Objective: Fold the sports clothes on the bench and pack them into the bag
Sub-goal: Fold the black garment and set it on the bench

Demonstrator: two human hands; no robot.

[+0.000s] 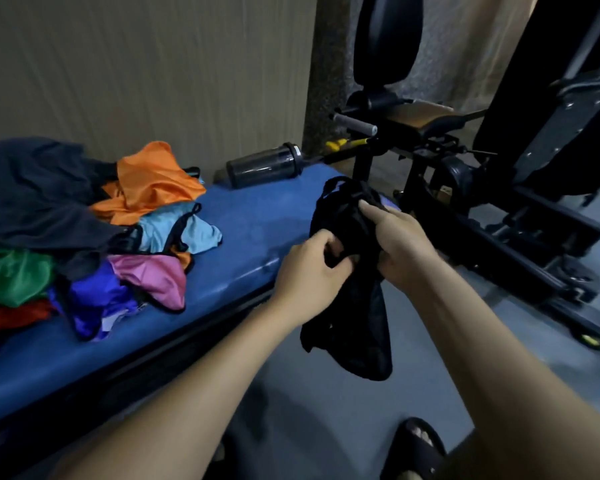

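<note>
A limp black bag (354, 317) hangs off the right end of the blue bench (257, 216), its lower part dangling over the floor. My left hand (312, 268) grips its bunched fabric from the left. My right hand (395, 240) holds the same fabric from the right, fingers curled over its top. A heap of sports clothes lies at the bench's left end: an orange top (149, 181), a light blue one (177, 230), a pink one (153, 275), a purple one (94, 299), a green one (11, 275), a red one (7, 317) and dark garments (35, 195).
A dark shaker bottle (264, 164) lies on its side at the bench's far edge by the wall. A black gym machine (499, 188) with a padded seat stands right of the bench. Grey floor lies below, with my sandalled foot (420, 445) at the bottom.
</note>
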